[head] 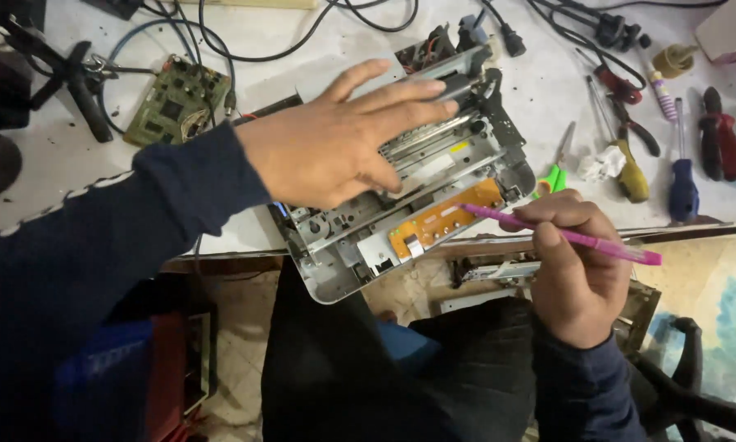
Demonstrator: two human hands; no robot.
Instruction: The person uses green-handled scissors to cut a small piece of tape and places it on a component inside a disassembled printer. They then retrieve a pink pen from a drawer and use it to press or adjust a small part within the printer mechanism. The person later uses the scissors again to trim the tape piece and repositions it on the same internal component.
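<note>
From the head camera, the left hand (335,139) lies flat, fingers spread and gripping nothing, pressed on top of the opened printer (409,188) that sits at the near edge of the white table (73,164). The right hand (577,270) is clenched around a pink tool (564,236), held like a pen, with its tip resting at the right end of the orange circuit strip (443,219) on the printer's front. To do this well, I judge the flat hand should keep firm downward weight so the chassis, which overhangs the table edge, does not tip, while the tool tip works lightly so the strip and its ribbon connector are not gouged. The strip lies just left of the right hand's fingers and below the left palm. A green circuit board (176,100), screwdrivers (681,176) and pliers (718,135) lie well apart on the table.
</note>
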